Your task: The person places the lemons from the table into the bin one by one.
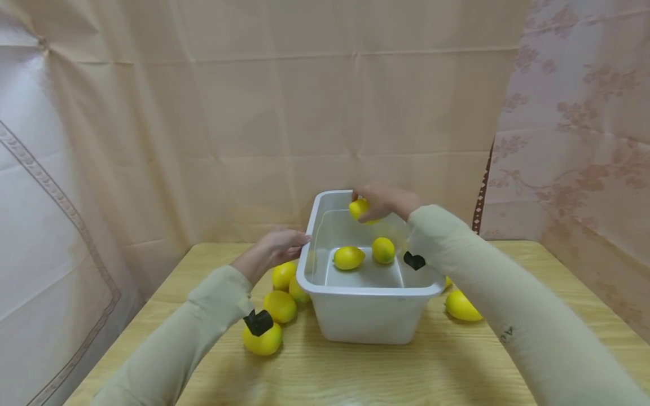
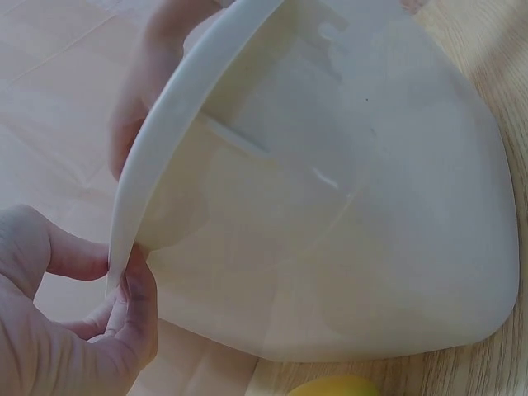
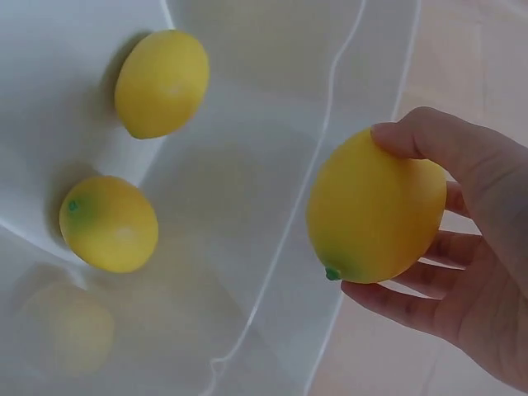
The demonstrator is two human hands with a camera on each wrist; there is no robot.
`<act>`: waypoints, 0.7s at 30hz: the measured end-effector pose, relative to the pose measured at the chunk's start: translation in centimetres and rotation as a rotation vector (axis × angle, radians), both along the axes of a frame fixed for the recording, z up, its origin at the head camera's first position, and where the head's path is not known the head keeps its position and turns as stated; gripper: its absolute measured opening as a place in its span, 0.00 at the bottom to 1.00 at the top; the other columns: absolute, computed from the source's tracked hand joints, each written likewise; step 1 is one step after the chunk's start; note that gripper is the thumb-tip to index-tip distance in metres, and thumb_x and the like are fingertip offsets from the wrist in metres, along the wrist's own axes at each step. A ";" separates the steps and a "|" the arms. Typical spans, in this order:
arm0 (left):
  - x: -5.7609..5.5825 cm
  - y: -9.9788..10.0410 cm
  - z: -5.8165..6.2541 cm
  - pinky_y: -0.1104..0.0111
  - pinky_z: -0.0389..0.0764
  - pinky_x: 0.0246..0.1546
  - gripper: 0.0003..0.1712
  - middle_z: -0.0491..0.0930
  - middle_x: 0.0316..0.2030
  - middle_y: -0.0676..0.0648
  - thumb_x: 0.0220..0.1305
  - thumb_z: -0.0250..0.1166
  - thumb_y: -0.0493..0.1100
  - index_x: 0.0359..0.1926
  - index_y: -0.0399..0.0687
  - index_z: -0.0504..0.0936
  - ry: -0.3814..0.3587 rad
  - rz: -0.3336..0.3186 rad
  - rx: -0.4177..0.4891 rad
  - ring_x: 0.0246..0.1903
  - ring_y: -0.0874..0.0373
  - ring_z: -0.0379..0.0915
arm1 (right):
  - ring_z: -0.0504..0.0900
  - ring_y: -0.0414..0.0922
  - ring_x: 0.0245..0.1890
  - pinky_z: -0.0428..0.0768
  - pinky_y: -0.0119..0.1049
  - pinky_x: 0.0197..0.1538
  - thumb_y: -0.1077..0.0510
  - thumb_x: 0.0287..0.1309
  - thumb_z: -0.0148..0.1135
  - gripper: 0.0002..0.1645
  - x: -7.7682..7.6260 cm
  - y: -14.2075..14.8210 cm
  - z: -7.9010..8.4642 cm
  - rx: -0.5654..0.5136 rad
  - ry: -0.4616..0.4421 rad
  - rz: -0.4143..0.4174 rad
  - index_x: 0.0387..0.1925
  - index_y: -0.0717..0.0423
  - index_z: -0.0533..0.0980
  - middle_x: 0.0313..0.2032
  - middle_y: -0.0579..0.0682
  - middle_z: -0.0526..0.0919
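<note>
A white plastic basin [image 1: 369, 316] stands on the table, with two lemons [image 1: 348, 257] lying on its floor. My left hand [image 1: 278, 247] pinches the basin's left rim; in the left wrist view the thumb presses one side and the curled fingers [image 2: 142, 318] the other. Over the far part of the basin, my right hand [image 1: 383, 202] grips a lemon [image 3: 375, 210] between thumb and fingers. That lemon is yellow with a green tip and is held above the two others. The right forearm hides part of the basin's right side.
Several lemons [image 1: 280, 306] lie on the wooden table [image 1: 223, 361] left of the basin, close to the left forearm. To the right, another lemon [image 1: 462, 306] shows beside the right sleeve, with a sliver of one more near the basin. A beige cloth [image 1: 244, 113] hangs behind.
</note>
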State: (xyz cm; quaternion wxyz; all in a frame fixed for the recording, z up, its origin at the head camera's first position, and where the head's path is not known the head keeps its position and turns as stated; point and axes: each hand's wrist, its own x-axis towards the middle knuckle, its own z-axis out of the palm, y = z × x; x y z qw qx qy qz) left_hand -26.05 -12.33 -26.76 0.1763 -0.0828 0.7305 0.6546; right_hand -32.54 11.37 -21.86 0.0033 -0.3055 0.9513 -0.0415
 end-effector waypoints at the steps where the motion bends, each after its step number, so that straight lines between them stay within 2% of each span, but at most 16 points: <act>1: 0.0 0.0 0.0 0.64 0.72 0.65 0.23 0.74 0.53 0.42 0.69 0.55 0.36 0.62 0.30 0.68 -0.001 -0.001 -0.001 0.42 0.58 0.74 | 0.72 0.49 0.39 0.74 0.41 0.45 0.56 0.52 0.63 0.26 0.0 -0.1 -0.1 0.000 -0.007 -0.004 0.54 0.59 0.73 0.44 0.55 0.79; 7: 0.1 0.2 0.3 0.64 0.73 0.64 0.23 0.74 0.55 0.41 0.69 0.56 0.36 0.62 0.31 0.69 -0.008 0.008 -0.004 0.42 0.58 0.75 | 0.71 0.50 0.37 0.73 0.41 0.44 0.58 0.51 0.64 0.26 -0.5 -0.5 -1.2 -0.009 0.015 0.009 0.53 0.60 0.72 0.41 0.56 0.77; 11: 0.2 0.4 0.3 0.64 0.73 0.65 0.23 0.75 0.51 0.42 0.69 0.56 0.36 0.62 0.31 0.69 -0.003 0.006 -0.001 0.41 0.58 0.75 | 0.73 0.50 0.40 0.75 0.42 0.48 0.57 0.51 0.65 0.26 -0.7 -0.7 -1.9 0.005 0.032 -0.001 0.53 0.59 0.73 0.43 0.55 0.78; 14: 0.2 0.5 0.3 0.64 0.73 0.65 0.23 0.75 0.50 0.43 0.68 0.56 0.36 0.61 0.30 0.69 -0.001 0.011 0.004 0.42 0.57 0.75 | 0.74 0.50 0.43 0.76 0.43 0.52 0.58 0.51 0.66 0.26 -0.5 -0.9 -2.2 0.010 0.011 -0.007 0.53 0.59 0.74 0.47 0.55 0.79; 21: 0.3 0.9 0.2 0.63 0.73 0.65 0.23 0.73 0.58 0.39 0.69 0.56 0.37 0.61 0.31 0.69 0.004 0.001 -0.012 0.56 0.50 0.74 | 0.74 0.50 0.48 0.77 0.45 0.58 0.60 0.52 0.66 0.25 0.0 -0.9 -3.0 0.001 -0.088 -0.057 0.53 0.55 0.73 0.50 0.53 0.79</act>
